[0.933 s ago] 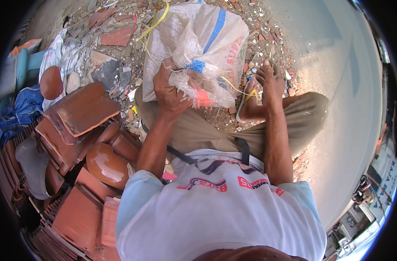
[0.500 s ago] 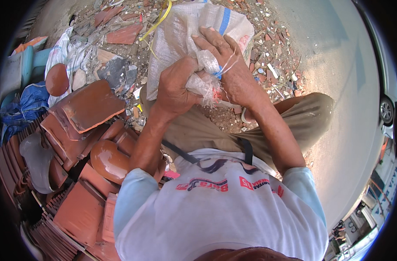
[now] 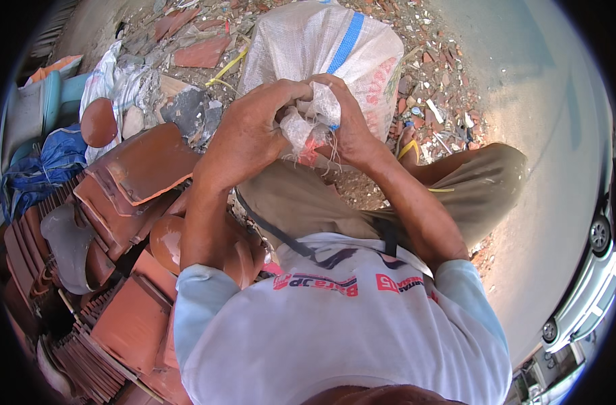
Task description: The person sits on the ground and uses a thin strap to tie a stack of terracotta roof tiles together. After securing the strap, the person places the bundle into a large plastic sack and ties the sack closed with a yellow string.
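Note:
A full white woven sack [image 3: 281, 47] with a blue stripe and red print stands on the ground before my crossed legs. Its gathered mouth [image 3: 300, 128], twisted and frayed with loose threads, points toward me. From the left, my left hand [image 3: 250, 131] grips this bunched mouth, thumb and fingers curled around it. On the other side my right hand [image 3: 354, 131] holds the same bunch, its fingers bent over the top. A bit of blue shows between the hands. Beside the sack's left side lies a yellow plastic strap [image 3: 228, 69].
Stacked clay roof tiles [image 3: 129, 324] fill the left side, close to my left arm. Behind them are a blue tarp [image 3: 48, 162] and white plastic sheeting [image 3: 105, 74]. Broken tile rubble [image 3: 203, 52] covers the ground. A road [image 3: 544, 135] with a silver car [image 3: 584, 290] runs along the right.
My right hand has gone from spread over the sack to curled around its mouth. Both hands have shifted, and the yellow strap has dropped lower. The car on the road has moved.

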### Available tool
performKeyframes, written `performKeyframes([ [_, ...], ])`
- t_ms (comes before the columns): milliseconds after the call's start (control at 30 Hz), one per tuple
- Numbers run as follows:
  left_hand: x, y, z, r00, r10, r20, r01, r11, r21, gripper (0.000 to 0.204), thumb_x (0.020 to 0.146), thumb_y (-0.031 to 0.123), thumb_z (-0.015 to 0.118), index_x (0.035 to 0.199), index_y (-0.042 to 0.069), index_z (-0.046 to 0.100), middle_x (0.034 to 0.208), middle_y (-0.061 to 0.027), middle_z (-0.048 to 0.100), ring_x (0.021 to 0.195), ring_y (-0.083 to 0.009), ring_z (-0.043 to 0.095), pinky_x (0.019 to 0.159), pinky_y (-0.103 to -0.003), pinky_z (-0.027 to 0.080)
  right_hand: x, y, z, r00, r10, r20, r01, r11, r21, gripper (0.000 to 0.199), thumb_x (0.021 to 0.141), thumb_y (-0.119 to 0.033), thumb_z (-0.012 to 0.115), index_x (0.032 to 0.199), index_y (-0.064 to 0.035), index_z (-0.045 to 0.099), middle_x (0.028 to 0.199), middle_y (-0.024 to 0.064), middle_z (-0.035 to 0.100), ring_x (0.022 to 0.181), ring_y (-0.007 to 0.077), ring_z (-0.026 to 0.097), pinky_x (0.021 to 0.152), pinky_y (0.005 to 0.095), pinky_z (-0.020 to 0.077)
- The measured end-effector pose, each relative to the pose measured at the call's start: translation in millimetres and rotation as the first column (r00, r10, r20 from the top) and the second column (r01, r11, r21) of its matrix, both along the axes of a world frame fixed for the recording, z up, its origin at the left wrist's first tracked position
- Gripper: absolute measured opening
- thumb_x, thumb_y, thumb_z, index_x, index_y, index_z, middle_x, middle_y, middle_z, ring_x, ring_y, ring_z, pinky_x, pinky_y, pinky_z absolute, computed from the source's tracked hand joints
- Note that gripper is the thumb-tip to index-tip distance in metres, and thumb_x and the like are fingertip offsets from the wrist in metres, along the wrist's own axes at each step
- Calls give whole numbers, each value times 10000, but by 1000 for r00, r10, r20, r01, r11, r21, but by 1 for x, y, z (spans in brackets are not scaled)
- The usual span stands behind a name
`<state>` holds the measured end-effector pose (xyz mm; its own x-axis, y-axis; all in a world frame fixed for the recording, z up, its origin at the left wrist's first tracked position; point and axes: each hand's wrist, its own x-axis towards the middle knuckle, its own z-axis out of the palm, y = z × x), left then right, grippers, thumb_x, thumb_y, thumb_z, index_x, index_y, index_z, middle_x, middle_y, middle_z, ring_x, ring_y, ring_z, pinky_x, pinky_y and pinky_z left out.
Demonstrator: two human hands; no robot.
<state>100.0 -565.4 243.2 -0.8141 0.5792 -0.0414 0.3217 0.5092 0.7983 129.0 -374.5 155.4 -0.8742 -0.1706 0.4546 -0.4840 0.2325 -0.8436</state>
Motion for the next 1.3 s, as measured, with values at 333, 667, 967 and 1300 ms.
performKeyframes([
  [333,50,21,-89,878,278,-391,-317,948,-38,1172,594,475,974,1509,-13,427,1530,-316,407,1447,-492,371,1194,-635,276,-27,4,-5,955,30,297,57,959,-279,407,726,-160,849,1099,-53,726,1044,171,723,969,418,654,881,448,503],
  [667,25,50,-134,570,407,-714,-471,874,122,981,654,559,887,1363,-28,548,1325,-294,555,1358,-500,477,1132,-675,305,-38,-7,24,971,43,236,44,936,-350,254,743,-121,780,983,-59,721,872,144,688,829,417,671,725,434,525],
  [967,39,66,-128,723,504,-473,-537,840,75,904,716,481,853,1426,43,505,1432,-241,507,1473,-428,315,1183,-692,146,-38,-10,48,995,-3,104,-24,966,258,390,682,-111,791,1051,-23,702,959,189,696,930,445,673,794,445,536],
  [1300,14,64,-139,615,501,-609,-468,853,229,638,878,460,741,1387,114,574,1453,-163,552,1520,-376,293,1210,-623,120,-19,-44,56,979,-199,-37,178,763,621,213,822,-157,637,1017,-69,637,926,130,635,910,360,654,804,493,511],
])
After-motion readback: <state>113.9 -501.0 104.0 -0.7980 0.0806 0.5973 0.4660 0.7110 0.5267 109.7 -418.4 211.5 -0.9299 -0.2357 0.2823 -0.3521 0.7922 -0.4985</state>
